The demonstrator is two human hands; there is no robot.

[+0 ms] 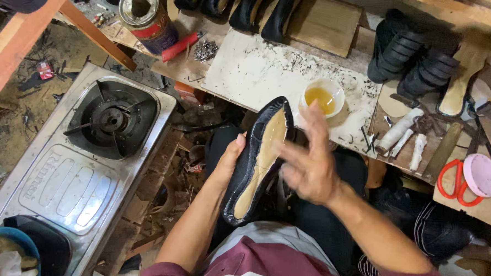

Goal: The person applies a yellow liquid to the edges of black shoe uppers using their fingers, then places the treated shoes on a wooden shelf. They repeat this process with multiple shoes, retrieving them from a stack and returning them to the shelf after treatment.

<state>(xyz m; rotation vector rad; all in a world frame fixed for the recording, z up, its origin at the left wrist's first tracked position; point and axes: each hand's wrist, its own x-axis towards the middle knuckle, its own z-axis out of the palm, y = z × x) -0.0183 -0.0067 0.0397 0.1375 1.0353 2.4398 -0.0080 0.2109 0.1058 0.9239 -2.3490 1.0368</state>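
Head view looks straight down over my lap at a cluttered cobbler's bench. My left hand (229,156) grasps the black shoe upper (258,160) along its left edge, holding it sole-side up over my knees so the tan insole faces me, toe end toward the bench. My right hand (309,164) hovers just beside the shoe's right edge with fingers spread and loose, gripping nothing; it is blurred. Just beyond its fingertips a small white bowl of yellow glue (322,97) sits on the pale, stained work board (248,72). To my left stands a steel gas stove (73,169). Red-handled scissors (450,183) and a pink round lid (481,175) lie at the right, well apart from both hands.
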